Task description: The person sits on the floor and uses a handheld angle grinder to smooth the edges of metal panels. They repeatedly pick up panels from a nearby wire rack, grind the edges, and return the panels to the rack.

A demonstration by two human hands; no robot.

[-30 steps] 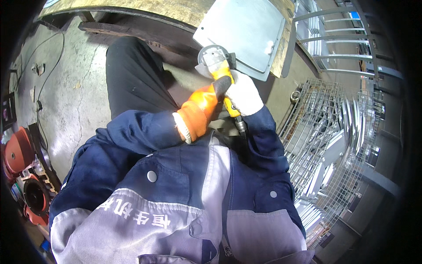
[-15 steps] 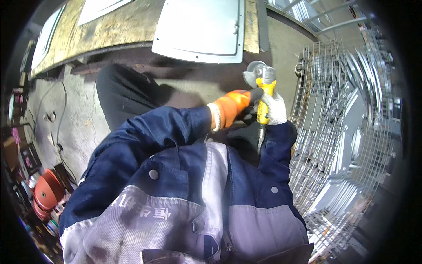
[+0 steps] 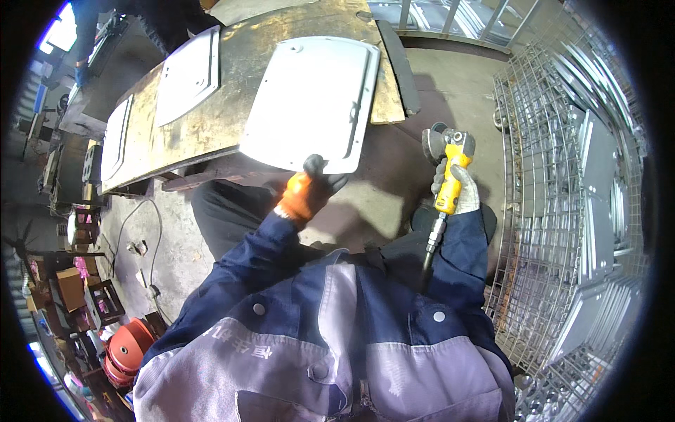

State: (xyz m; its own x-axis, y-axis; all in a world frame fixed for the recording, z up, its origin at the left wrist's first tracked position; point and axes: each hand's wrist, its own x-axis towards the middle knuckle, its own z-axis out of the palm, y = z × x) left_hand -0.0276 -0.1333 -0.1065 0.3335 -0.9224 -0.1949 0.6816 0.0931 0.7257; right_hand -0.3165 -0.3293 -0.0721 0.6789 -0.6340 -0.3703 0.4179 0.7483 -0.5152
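Observation:
My right hand [image 3: 467,191], in a white glove with grey fingers, is wrapped round a yellow angle grinder [image 3: 450,190]. The grinder's disc [image 3: 434,144] points away from me, and a metal hose fitting [image 3: 434,235] trails from its rear end. In an orange glove with dark fingertips, my left hand [image 3: 304,191] is at the near edge of a pale flat panel [image 3: 309,98]. Its fingers are spread, one dark tip overlapping the panel's rim. Part of that hand's palm side is hidden. The panel lies on a wooden table [image 3: 232,84], its near edge overhanging.
Two more pale panels [image 3: 188,77] [image 3: 116,144] lie farther left on the table. A wire cage [image 3: 538,197] holding many grey metal sheets stands on my right. At left are a cable [image 3: 160,232] on the floor and red tubs [image 3: 130,348]. Another person's dark-clothed legs [image 3: 158,24] show beyond the table.
My left hand has left the grinder and moved to the panel's near edge. My right hand now holds the grinder alone, farther right. The view has shifted, bringing more of the table in.

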